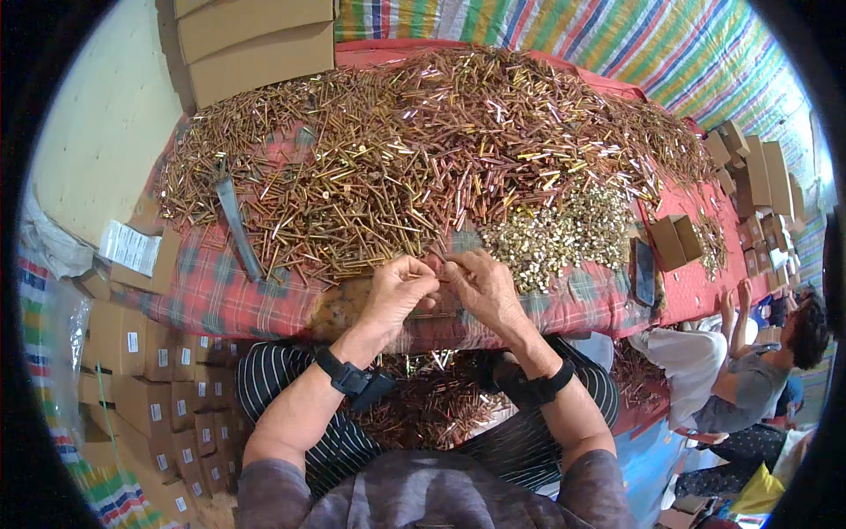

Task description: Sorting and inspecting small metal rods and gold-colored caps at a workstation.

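My left hand (398, 289) and my right hand (481, 284) meet over the near edge of a plaid-covered table (286, 304). Both are closed, thumbs and fingertips pinching, with a slim coppery bolt (434, 262) partly hidden between them. Beyond my fingers spreads a broad heap of brass- and copper-coloured bolts (374, 189); a few show round heads. Just to the right of my right hand lies a pile of small, shiny pale-gold metal pieces (555, 236), too small to name surely.
A long grey metal strip (236, 227) lies at left. Right of the small pieces are a dark flat tray-like object (644, 271) and an open carton (677, 241). Cartons (163, 370) stack at lower left. More bolts (423, 414) lie below the table edge. Another person (753, 375) sits far right.
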`<state>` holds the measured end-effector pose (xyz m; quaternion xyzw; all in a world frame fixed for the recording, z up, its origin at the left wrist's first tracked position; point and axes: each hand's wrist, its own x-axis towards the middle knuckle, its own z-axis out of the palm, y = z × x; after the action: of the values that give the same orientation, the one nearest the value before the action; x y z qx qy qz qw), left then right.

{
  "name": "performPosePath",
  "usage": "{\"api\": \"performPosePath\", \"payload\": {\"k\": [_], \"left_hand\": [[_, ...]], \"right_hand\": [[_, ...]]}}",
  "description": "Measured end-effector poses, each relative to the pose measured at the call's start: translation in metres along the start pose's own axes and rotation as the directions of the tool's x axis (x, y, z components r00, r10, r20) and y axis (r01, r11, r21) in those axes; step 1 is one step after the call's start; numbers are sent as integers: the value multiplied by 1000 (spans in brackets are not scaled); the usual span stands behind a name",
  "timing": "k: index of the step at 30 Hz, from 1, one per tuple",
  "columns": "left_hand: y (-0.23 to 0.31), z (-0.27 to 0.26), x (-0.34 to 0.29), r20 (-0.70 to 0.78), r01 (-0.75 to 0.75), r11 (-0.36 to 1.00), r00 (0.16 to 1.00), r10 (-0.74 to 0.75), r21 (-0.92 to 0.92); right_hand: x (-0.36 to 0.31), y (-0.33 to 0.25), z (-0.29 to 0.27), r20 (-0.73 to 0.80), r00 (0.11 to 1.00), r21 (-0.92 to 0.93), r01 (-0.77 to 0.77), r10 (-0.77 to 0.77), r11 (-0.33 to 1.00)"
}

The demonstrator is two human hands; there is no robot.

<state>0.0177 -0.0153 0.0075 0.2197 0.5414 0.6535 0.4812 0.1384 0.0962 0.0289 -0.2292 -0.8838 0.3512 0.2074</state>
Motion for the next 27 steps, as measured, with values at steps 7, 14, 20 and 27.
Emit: {"api": "performPosePath", "payload": {"k": [7, 14, 20, 27], "left_hand": [[1, 1, 5, -20, 115, 971, 992, -121, -211], [10, -1, -1, -57, 183, 953, 978, -202, -240], [5, -4, -1, -53, 199, 961, 976, -212, -190], [4, 2, 4, -109, 219, 959, 964, -241, -180]], "right_hand": [[11, 16, -4, 136, 970, 323, -235, 200, 917], [64, 89, -68, -487, 852, -431, -426, 193, 795], [86, 103, -61, -432, 867, -342, -414, 250, 844], [76, 80, -17, -252, 968, -425, -107, -4, 899]]}}
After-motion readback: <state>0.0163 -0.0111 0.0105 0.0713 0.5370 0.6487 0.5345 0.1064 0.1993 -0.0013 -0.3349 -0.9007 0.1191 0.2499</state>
